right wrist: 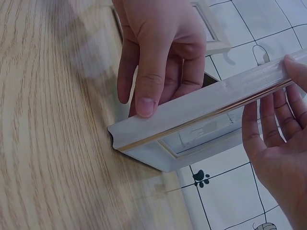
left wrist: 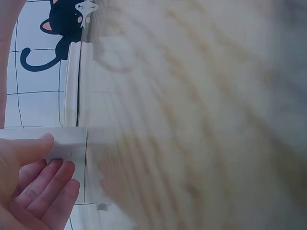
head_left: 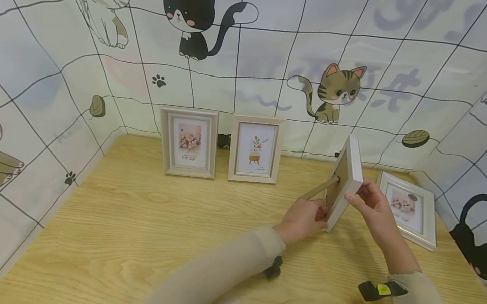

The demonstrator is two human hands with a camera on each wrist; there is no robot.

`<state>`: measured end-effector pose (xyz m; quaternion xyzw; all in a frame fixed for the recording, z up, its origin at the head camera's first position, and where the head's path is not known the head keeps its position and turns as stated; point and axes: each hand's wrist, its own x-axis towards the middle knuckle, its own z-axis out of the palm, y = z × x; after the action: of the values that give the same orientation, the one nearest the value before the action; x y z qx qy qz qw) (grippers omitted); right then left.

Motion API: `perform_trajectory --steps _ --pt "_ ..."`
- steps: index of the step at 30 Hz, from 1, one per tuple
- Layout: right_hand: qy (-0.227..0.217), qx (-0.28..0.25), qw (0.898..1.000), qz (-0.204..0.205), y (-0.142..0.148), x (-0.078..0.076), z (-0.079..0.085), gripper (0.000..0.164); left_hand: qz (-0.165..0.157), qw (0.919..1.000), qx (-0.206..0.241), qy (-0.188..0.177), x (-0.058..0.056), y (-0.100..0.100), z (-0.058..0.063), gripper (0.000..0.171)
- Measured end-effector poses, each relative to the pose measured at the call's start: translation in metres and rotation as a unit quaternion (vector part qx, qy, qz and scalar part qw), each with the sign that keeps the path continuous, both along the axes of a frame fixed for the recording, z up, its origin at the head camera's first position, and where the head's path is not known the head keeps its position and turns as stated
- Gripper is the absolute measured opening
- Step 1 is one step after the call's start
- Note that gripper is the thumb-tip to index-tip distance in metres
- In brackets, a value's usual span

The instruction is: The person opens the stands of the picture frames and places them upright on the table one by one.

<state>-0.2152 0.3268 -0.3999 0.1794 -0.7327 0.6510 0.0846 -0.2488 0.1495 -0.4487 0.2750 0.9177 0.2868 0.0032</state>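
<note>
Both hands hold a white picture frame (head_left: 352, 168) with a thin gold inner line, stood steeply over the right part of the table. Its picture side faces right; from its back, a wooden support leg (head_left: 320, 188) sticks out leftward. The left hand (head_left: 305, 218) grips the lower edge, its thumb along the white border in the right wrist view. At the upper side, the right hand (head_left: 375, 209) pinches the border, thumb on the outer edge and fingers (right wrist: 271, 115) against the front. A blurred wooden surface fills most of the left wrist view.
Two picture frames stand against the back wall: one with a flower photo (head_left: 194, 143), one with a potted plant drawing (head_left: 255, 149). Another frame (head_left: 429, 215) lies tilted near the right wall. Cat-printed cloth walls (head_left: 265, 48) enclose the wooden table (head_left: 133, 230).
</note>
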Motion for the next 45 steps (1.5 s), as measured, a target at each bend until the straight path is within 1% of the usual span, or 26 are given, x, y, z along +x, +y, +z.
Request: perform_trajectory --steps 4,11,15,18,20,22,25,27,35,40,45 --pt "-0.004 -0.014 1.000 0.002 -0.001 0.001 0.000 0.033 -0.001 0.9998 0.006 0.017 -0.001 0.001 -0.003 0.027" --pt "-0.016 -0.034 0.999 0.006 0.002 0.004 -0.002 0.036 -0.010 0.9997 0.014 0.019 -0.001 0.001 -0.006 0.025" --pt "-0.033 -0.021 0.999 -0.005 0.005 0.005 -0.001 0.038 -0.013 0.9997 0.011 0.015 -0.003 0.000 -0.006 0.023" --pt "-0.044 0.003 0.999 -0.016 0.008 0.005 -0.001 0.039 -0.016 0.9997 0.012 0.011 -0.004 -0.002 -0.005 0.022" --pt "-0.048 0.010 0.999 -0.008 0.012 0.005 -0.002 0.040 -0.018 0.9997 0.012 0.009 -0.005 -0.004 -0.005 0.022" --pt "-0.044 -0.001 0.999 0.018 0.015 0.004 -0.003 0.038 -0.020 0.9997 0.009 0.010 -0.006 -0.006 -0.005 0.021" --pt "-0.034 -0.028 0.997 0.062 0.022 -0.001 -0.005 0.035 -0.023 0.9997 0.006 0.009 -0.007 -0.008 -0.005 0.021" --pt "-0.029 -0.040 0.996 0.077 0.027 -0.005 -0.007 0.033 -0.024 0.9997 0.005 0.005 -0.008 -0.010 -0.005 0.021" --pt "-0.051 -0.036 0.995 0.074 0.045 -0.025 -0.014 0.030 -0.020 0.9995 0.007 -0.025 -0.010 -0.015 0.000 0.020" --pt "-0.069 -0.036 0.994 0.075 0.050 -0.036 -0.021 0.029 -0.020 0.9992 0.008 -0.035 -0.011 -0.017 0.000 0.019" --pt "-0.096 -0.057 0.991 0.074 0.053 -0.047 -0.031 0.031 -0.023 0.9987 0.018 -0.043 -0.012 -0.019 -0.001 0.019"
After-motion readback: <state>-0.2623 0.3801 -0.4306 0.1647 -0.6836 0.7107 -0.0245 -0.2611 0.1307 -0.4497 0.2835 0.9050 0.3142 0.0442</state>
